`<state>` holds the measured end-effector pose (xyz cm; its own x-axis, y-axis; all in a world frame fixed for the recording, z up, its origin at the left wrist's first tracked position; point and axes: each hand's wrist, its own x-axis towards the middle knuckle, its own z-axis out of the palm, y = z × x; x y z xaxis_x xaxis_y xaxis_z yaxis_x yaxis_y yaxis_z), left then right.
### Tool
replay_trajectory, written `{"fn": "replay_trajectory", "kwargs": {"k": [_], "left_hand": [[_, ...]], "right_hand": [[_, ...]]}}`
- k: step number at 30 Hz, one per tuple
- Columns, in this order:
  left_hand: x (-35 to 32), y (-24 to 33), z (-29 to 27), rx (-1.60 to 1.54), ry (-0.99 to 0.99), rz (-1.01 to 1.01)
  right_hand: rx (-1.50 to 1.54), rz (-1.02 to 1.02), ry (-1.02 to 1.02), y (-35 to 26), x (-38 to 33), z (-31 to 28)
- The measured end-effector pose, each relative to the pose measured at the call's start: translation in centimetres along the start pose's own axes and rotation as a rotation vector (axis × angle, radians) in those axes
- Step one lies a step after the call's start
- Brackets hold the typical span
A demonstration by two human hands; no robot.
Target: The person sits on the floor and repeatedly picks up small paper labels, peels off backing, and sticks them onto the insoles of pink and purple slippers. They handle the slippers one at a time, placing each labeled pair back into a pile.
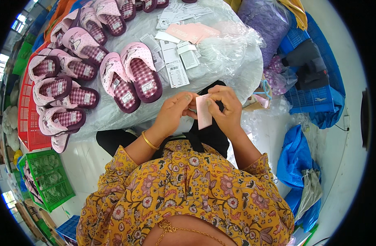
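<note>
A small pink card (203,114), seemingly folded, is held upright between my two hands just off the table's near edge. My right hand (228,107) pinches its right side between thumb and fingers. At the card's left edge, the curled fingers of my left hand (174,111) are closed on it, their tips partly hidden behind it. Left of my hands lies a pair of slippers (141,76), light pink with a printed animal figure, dark maroon soles and checked insoles. Beyond the card, white printed tags (174,65) and more pink cards (192,33) are spread on the table.
The table (101,119) is covered in clear plastic. More slippers (75,63) crowd its left side, by a red crate (27,119). A green crate (48,180) stands on the floor at left. At right are light-blue-handled scissors (266,89), a blue basket (333,61) and blue sacks (293,158).
</note>
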<state>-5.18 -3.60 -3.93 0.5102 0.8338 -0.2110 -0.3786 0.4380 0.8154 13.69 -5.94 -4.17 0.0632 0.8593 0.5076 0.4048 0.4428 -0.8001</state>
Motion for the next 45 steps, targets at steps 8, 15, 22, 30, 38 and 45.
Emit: {"fn": "replay_trajectory", "kwargs": {"k": [8, 15, 22, 30, 38, 45], "left_hand": [[0.4, -1.1, -0.8, 0.286, -0.033, 0.078], [-0.2, 1.6, -0.9, 1.349, 0.06, 0.604], [-0.5, 1.3, -0.6, 1.232, 0.027, 0.55], [0.1, 3.1, -2.3, 1.269, 0.296, 0.789], [-0.7, 3.1, -2.7, 1.195, 0.34, 0.729], [-1.3, 1.3, -3.2, 0.983, 0.363, 0.549]], "right_hand": [[-0.051, -0.015, -0.143, -0.7, -0.2, -0.4], [-0.139, 0.266, -0.101, -1.7, -0.1, -2.1], [0.341, 0.61, -0.358, -1.3, -0.6, 0.4], [-0.107, 0.22, -0.224, 2.3, 1.6, 4.3], [-0.563, -0.34, -0.142, 4.8, 2.6, 6.3], [-0.384, -0.492, 0.01, 5.0, 2.9, 5.5]]}}
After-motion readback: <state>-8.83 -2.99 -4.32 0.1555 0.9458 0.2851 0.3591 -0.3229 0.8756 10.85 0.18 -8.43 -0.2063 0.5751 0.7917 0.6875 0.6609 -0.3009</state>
